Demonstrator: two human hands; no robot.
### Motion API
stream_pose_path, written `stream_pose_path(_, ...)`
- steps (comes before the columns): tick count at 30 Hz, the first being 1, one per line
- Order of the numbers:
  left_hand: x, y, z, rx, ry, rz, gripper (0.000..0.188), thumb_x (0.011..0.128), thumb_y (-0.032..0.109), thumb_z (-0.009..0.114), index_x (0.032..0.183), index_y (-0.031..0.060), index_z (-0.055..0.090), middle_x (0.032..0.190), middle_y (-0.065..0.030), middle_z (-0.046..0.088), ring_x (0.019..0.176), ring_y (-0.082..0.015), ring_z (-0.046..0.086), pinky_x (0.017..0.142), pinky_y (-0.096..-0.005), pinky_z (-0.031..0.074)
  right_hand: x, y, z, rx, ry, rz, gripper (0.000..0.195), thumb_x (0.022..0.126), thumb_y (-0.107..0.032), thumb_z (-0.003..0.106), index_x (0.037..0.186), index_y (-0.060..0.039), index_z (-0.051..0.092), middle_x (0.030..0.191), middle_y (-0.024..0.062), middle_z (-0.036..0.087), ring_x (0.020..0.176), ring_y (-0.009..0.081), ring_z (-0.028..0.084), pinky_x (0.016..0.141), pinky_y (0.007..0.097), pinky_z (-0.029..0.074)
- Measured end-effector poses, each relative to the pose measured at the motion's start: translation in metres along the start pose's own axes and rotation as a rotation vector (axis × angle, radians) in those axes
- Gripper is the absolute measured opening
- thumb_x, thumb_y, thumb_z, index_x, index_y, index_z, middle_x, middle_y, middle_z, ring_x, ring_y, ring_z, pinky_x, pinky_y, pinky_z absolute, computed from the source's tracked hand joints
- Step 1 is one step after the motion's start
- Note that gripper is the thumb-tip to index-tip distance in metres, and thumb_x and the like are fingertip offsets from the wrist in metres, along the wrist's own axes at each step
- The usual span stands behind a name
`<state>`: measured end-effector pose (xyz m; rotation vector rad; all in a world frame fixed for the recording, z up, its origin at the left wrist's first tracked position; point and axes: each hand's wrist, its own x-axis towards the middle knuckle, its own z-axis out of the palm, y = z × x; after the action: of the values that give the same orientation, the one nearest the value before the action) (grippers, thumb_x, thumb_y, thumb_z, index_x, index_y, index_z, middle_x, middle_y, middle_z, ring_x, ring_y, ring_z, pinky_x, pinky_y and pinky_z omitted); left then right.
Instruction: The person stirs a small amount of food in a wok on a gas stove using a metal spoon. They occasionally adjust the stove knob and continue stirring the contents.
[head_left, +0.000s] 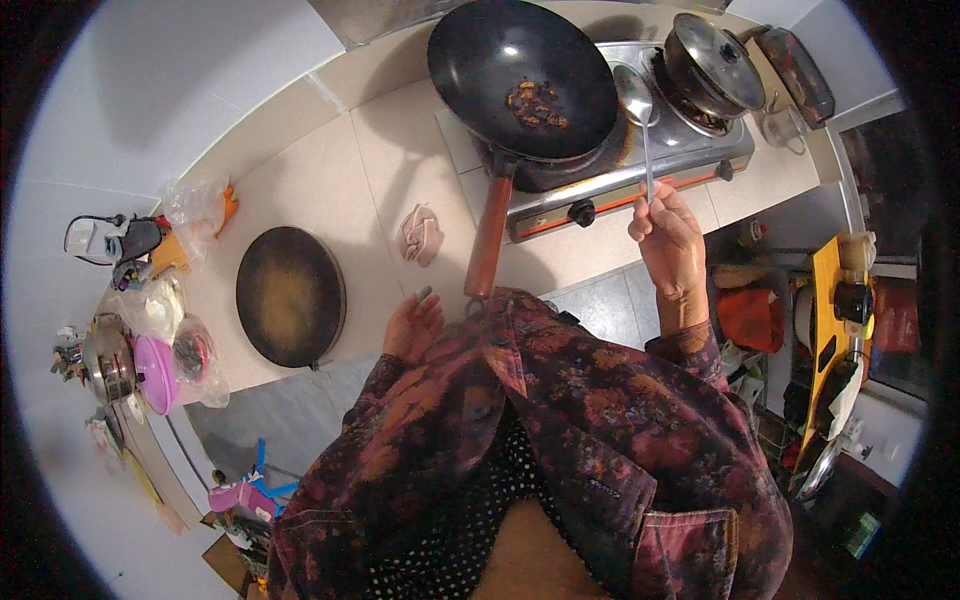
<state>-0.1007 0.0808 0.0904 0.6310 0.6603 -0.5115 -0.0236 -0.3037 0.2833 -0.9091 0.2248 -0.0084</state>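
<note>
My right hand (673, 244) grips the handle of a metal spoon (634, 94), whose bowl is over the gas stove (637, 161), just right of the wok. The black wok (480, 67) rests on the left burner with small browned pieces of food (537, 103) in it; its wooden handle (490, 232) points towards me. My left hand (414, 328) is low by the counter edge, palm up with loosely curled fingers, left of the wok handle and touching no utensil. A crumpled cloth (419, 234) lies beyond it on the counter.
A lidded metal pot (712, 64) sits on the right burner, with a glass mug (784, 129) beside it. On the left are a round dark-topped board (289, 298), plastic bags (196, 214), a pink lid (156, 375) and a metal pot (109, 356). A yellow shelf (823, 330) stands at right.
</note>
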Motion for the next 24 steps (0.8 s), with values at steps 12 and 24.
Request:
stream_pose_path(12, -0.009, -0.009, -0.018, -0.081, 0.024, 0.02, 0.03, 0.096, 0.028, 0.046, 0.116, 0.0079, 0.054, 0.106, -0.0075, 0.061, 0.092, -0.0198, 0.057, 0.083, -0.035, 0.047, 0.032, -0.013, -0.004, -1.016, 0.189, -0.449, 0.021, 0.092, -0.023, 0.057, 0.088, -0.0025, 0.061, 0.066, 0.0, 0.054, 0.059, 0.0087, 0.044, 0.054, 0.0256, 0.038)
stream_pose_path(24, -0.015, -0.01, -0.016, -0.104, 0.041, 0.032, 0.029, 0.096, 0.028, 0.047, 0.117, 0.0082, 0.054, 0.104, -0.0065, 0.061, 0.089, -0.0194, 0.058, 0.083, -0.0349, 0.048, 0.102, -0.002, -0.008, -1.864, -0.137, -0.642, 0.02, 0.09, -0.02, 0.055, 0.101, -0.0055, 0.064, 0.085, 0.0189, 0.066, 0.078, 0.0371, 0.064, 0.067, 0.0434, 0.051)
